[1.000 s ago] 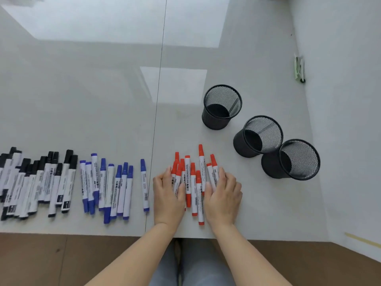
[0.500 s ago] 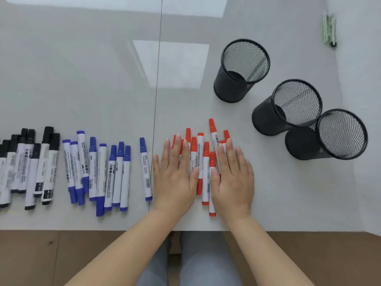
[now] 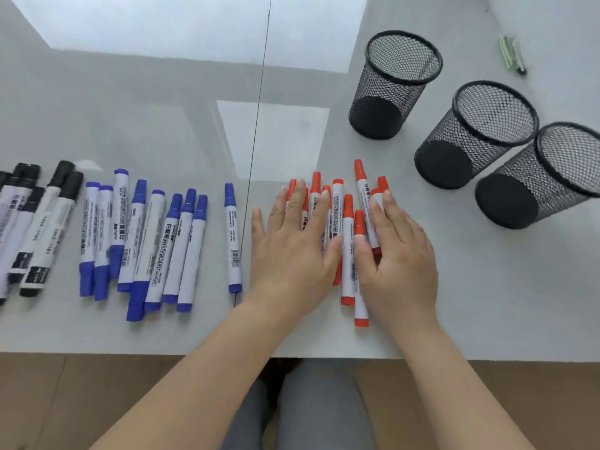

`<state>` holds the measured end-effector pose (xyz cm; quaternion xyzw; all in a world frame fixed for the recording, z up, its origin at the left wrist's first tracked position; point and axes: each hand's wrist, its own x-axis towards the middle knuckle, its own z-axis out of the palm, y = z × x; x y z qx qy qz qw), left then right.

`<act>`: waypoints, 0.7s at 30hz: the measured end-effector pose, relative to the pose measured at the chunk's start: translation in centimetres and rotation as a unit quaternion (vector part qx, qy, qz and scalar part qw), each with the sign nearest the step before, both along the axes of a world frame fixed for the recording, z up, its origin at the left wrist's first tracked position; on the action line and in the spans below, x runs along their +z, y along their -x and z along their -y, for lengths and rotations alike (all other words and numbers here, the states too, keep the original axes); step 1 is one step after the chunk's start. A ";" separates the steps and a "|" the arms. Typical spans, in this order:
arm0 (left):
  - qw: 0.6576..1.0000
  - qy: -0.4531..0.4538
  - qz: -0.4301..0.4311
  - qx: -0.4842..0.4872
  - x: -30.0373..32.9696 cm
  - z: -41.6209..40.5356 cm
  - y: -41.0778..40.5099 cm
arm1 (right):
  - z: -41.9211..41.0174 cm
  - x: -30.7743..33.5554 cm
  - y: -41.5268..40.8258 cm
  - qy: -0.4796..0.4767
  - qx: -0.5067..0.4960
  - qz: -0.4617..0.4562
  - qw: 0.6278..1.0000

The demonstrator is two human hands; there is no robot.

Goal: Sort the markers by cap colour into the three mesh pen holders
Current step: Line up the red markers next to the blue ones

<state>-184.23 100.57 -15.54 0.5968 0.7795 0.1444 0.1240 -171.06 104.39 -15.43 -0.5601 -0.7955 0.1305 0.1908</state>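
On the near part of the pale grey tabletop, the left hand and the right hand lie flat with straight fingers on a bunch of red-capped whiteboard markers, one hand on each side of it, gripping nothing. To the left lies a single blue-capped marker, then a row of blue-capped whiteboard markers, then black-capped whiteboard markers at the far left edge. Far right of the hands stand three black wire-mesh pen holders: the farthest, the middle one and the nearest, all holding nothing. A small green clip lies beyond them.
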 end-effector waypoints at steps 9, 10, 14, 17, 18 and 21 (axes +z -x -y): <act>0.991 -0.080 0.091 0.049 0.6 0.8 0.0 | 0.7 -0.2 -0.7 -0.014 -0.002 -0.065 0.998; 0.991 -0.075 0.101 0.048 0.8 0.9 -0.1 | 0.8 -0.1 -0.7 -0.011 0.000 -0.067 0.998; 0.984 -0.079 0.153 0.054 2.2 1.0 -0.2 | 1.0 1.0 -1.1 0.016 0.005 -0.118 0.993; 0.984 -0.119 0.130 0.021 3.8 0.4 -0.2 | 0.3 2.2 -2.0 0.030 -0.054 -0.201 0.978; 0.983 -0.140 0.119 0.009 4.5 0.1 -0.1 | -0.1 2.6 -2.4 0.032 -0.084 -0.223 0.971; 0.974 -0.200 0.107 -0.005 6.7 -1.6 0.3 | -1.5 3.4 -3.4 0.036 -0.144 -0.257 0.955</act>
